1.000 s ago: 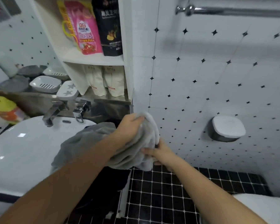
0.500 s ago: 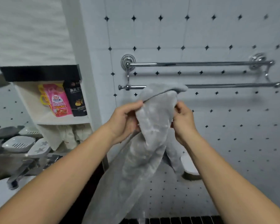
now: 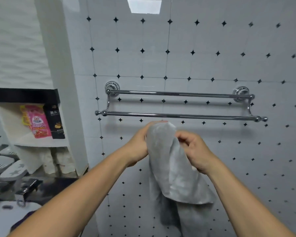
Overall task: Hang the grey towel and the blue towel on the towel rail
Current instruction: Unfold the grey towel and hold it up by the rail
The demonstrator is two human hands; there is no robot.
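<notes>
I hold the grey towel [image 3: 167, 161] bunched in front of the tiled wall, just below the chrome towel rail [image 3: 178, 114], a double rail with a front bar and a higher back bar. My left hand [image 3: 138, 146] grips the towel's upper left side. My right hand [image 3: 195, 151] pinches its upper right edge. The towel hangs down between my forearms in loose folds and does not touch the rail. Both bars are bare. A dark bluish cloth [image 3: 22, 221] shows at the lower left edge; I cannot tell if it is the blue towel.
A white shelf unit [image 3: 61, 117] stands to the left with a pink pouch [image 3: 38, 122] and a black pouch [image 3: 55, 122]. Soap dishes [image 3: 12, 170] and a chrome tap [image 3: 29, 187] sit by the white basin [image 3: 3, 218] at the lower left.
The view has tilted up, so the rail now sits higher and in full view. My hands have bunched the grey towel closer together and hold it under the front bar.
</notes>
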